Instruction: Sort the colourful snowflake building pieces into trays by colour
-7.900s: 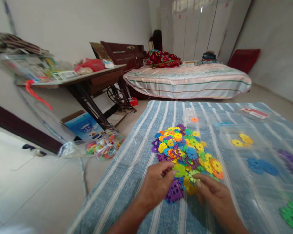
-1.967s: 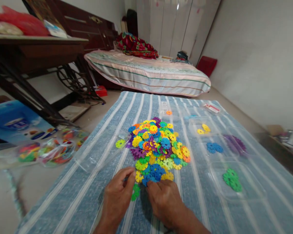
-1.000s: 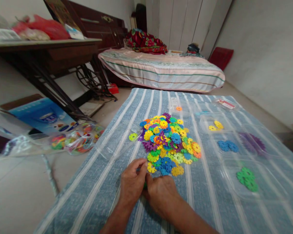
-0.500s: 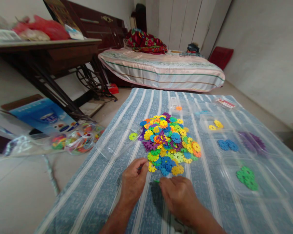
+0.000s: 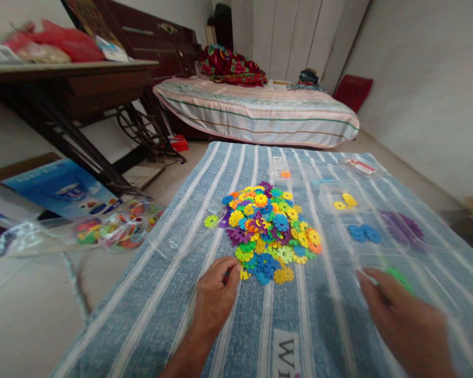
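Observation:
A heap of colourful notched plastic discs (image 5: 286, 254) lies on the striped cloth. At its near edge my left hand (image 5: 216, 286) is closed in a pinch beside a yellow disc (image 5: 244, 273); whatever is between its fingertips is hidden. My right hand (image 5: 405, 320), blurred and with fingers closed, is over the left side of a clear plastic box (image 5: 437, 281). The green disc it held a moment ago is hidden by the fingers now. Inside that box, green discs (image 5: 400, 278) show partly behind the hand.
Other clear boxes hold yellow discs (image 5: 349, 199), blue discs (image 5: 363, 233), purple discs (image 5: 404, 229) and an orange disc (image 5: 285, 174). A clear lid or tray (image 5: 177, 241) lies left of the heap, near a lone lime disc (image 5: 211, 221). Beyond stands a bed (image 5: 256, 113).
My right hand has moved right from the heap's near side to the green discs' box, and the green piece has left the cloth. My left hand stays put. The view has shifted slightly.

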`<action>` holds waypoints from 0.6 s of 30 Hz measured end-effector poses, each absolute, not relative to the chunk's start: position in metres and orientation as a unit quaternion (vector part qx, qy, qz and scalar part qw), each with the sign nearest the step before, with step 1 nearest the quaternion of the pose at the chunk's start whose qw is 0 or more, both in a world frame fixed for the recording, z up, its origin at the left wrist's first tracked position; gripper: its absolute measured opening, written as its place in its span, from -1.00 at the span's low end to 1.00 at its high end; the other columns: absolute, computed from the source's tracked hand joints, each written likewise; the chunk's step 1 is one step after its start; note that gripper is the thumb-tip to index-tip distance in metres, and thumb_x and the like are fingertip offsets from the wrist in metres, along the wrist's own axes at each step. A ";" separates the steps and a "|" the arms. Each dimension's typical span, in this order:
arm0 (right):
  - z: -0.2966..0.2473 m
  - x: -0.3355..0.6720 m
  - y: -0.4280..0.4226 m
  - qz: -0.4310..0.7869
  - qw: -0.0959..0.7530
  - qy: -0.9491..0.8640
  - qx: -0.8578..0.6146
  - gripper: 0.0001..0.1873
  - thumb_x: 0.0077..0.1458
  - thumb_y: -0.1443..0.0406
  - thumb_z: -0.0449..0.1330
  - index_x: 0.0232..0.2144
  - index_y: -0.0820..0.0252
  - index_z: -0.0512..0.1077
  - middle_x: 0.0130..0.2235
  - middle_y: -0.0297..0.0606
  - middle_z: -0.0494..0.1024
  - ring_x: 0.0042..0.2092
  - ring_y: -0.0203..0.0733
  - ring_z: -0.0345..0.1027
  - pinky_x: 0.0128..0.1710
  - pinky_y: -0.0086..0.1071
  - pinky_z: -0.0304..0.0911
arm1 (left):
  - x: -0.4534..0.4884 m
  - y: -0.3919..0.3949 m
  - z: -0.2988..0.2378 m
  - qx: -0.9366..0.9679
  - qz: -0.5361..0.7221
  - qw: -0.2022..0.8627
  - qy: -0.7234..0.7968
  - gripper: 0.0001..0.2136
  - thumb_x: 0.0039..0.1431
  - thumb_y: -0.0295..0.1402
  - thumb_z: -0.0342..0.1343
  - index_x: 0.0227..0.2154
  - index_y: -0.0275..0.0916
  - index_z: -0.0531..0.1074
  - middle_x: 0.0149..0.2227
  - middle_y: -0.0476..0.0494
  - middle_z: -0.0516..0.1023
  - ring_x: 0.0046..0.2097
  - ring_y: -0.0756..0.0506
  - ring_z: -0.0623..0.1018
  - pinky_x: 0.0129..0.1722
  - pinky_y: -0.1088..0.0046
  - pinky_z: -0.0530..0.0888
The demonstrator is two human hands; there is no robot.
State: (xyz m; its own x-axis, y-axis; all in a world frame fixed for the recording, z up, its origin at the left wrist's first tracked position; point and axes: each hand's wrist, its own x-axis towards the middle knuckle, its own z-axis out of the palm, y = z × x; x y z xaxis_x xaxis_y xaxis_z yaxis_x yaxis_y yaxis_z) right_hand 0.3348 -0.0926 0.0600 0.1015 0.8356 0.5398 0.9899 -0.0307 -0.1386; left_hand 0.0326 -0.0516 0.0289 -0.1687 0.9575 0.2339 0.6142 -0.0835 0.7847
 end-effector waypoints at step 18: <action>0.042 0.232 -0.055 0.112 0.039 -0.711 -0.693 -0.78 0.17 0.14 0.10 -0.29 0.16 0.41 -0.46 -0.20 0.58 -0.40 -0.07 0.48 -0.53 -0.41 0.01 | 0.029 -0.051 0.025 0.622 0.403 0.221 0.634 -0.82 0.14 -0.26 0.03 -0.37 -0.18 0.51 -0.31 -0.03 0.59 -0.28 -0.03 0.57 -0.22 0.49 0.51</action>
State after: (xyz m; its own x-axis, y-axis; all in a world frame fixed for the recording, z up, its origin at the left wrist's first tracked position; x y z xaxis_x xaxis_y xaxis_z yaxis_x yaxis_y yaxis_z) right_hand 0.2319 -0.0553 0.0419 -0.0359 0.9943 -0.1001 0.9768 0.0137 -0.2137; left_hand 0.0290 -0.0511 0.0251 -0.1278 0.9667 0.2216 0.6115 -0.0991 0.7850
